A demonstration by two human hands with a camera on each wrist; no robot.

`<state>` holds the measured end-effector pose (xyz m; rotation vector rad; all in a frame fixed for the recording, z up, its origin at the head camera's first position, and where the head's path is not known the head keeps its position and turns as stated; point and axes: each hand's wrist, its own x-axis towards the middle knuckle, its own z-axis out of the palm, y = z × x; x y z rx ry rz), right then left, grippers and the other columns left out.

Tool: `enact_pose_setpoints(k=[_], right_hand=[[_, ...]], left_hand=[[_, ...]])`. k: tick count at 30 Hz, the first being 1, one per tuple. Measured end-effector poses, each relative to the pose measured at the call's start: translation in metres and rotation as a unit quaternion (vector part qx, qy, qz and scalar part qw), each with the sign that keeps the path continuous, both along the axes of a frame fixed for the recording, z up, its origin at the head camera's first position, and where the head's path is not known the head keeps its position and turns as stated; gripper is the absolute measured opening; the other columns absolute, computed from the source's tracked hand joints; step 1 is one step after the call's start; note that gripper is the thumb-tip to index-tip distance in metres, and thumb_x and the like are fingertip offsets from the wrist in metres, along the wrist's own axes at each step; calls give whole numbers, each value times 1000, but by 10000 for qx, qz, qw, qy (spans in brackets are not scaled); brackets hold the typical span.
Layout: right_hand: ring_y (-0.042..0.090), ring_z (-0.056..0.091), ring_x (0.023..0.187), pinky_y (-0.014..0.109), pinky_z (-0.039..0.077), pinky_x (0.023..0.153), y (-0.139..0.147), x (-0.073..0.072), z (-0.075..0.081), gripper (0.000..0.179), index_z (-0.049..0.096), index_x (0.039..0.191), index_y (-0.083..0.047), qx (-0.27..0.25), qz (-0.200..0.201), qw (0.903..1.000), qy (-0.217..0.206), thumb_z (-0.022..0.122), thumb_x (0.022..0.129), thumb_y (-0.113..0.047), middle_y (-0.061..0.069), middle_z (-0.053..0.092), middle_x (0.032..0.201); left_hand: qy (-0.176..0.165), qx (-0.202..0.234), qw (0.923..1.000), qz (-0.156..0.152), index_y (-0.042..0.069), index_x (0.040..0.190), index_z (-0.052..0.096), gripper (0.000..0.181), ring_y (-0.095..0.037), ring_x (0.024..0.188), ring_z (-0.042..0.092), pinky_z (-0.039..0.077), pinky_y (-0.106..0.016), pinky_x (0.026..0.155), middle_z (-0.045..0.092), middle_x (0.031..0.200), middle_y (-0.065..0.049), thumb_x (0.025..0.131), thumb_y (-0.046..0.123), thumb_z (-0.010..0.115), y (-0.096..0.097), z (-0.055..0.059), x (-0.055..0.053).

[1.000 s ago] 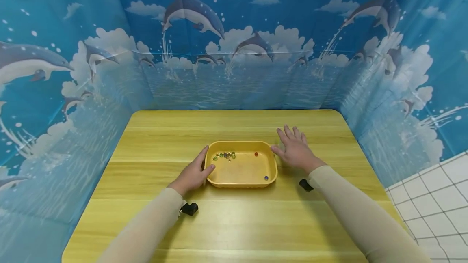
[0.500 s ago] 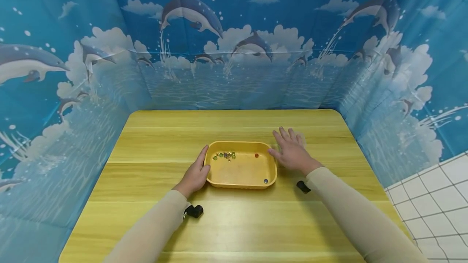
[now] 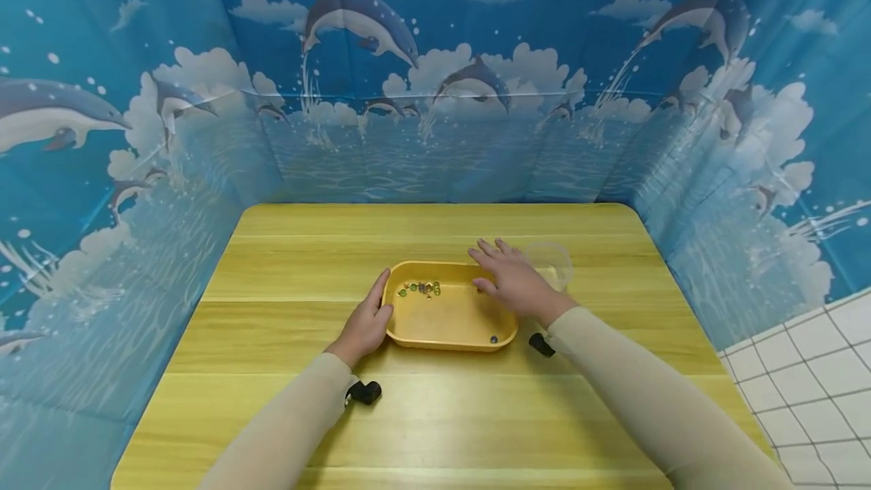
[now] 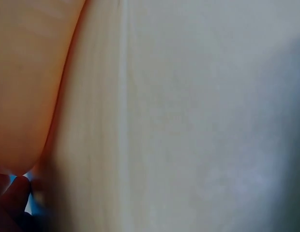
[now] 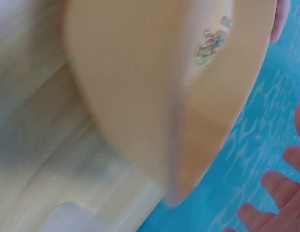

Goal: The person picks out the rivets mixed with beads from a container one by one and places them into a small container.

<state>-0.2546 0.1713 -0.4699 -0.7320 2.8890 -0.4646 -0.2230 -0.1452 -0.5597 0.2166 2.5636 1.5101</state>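
Observation:
A yellow plastic tray [image 3: 449, 342] sits on the table, seen end-on in the right wrist view. My left hand [image 3: 363, 327] holds its left end, thumb by the rim and fingers along the outer wall. Inside, toward the back left, lies a cluster of small glass beads [image 3: 425, 289], greenish with some other colours. One dark blue bead [image 3: 494, 339] rests in the front right corner. My right hand [image 3: 517, 282] is over the tray's back right corner, fingers spread and holding nothing. It hides most of the red bead there.
Behind my right hand stands a clear round container [image 3: 554, 259], partly covered by it. The wooden table [image 3: 306, 248] is bordered at the back and sides by a dolphin-print curtain [image 3: 435, 157]. White tiles [image 3: 816, 384] show at the right.
My right hand has moved left from beside the tray to over its back right corner, uncovering more of the clear container. My left thumb has drawn back from inside the tray toward the rim.

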Motion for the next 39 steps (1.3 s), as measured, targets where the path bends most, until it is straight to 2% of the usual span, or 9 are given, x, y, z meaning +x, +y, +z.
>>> enact_pose_setpoints(k=[6, 15, 21, 31, 39], right_hand=[[37, 39, 155, 55, 34, 126, -25, -3, 8, 59, 43, 163, -16, 79, 369, 9993, 51, 59, 109, -34, 11, 42, 167], [29, 64, 134, 49, 52, 112, -51, -15, 1, 45, 61, 150, -15, -203, 485, 9983, -267, 64, 106, -24, 7, 66, 147], [25, 67, 128, 45, 55, 108, -63, -26, -10, 37, 69, 142, -14, -358, 386, 9956, -772, 65, 106, -20, 4, 71, 139], [19, 70, 116, 41, 57, 102, -72, -38, -25, 29, 76, 131, -18, -710, 411, 9883, -1289, 65, 105, -13, 0, 76, 127], [15, 69, 114, 38, 57, 100, -80, -41, -41, 26, 80, 124, -20, -551, 586, 9855, -1495, 72, 100, -14, -3, 76, 127]], left_hand=[[9, 57, 10000, 65, 28, 171, 14, 67, -31, 160, 29, 26, -52, 130, 24, 175, -8, 110, 18, 39, 1, -2, 0], [-102, 219, 9996, 124, 34, 170, 16, 68, -31, 159, 31, 27, -51, 130, 26, 175, -8, 111, 22, 45, 3, 0, 0], [-192, 331, 9991, 191, 35, 170, 17, 69, -33, 158, 32, 28, -53, 129, 27, 174, -9, 111, 24, 50, 4, -2, 0], [-154, 492, 9985, 173, 36, 170, 14, 67, -35, 158, 33, 30, -55, 128, 24, 175, -10, 113, 24, 45, 6, -7, 0], [-72, 535, 9983, 241, 35, 171, 14, 66, -35, 160, 27, 26, -56, 129, 20, 177, -6, 113, 23, 44, 4, -12, 5]])
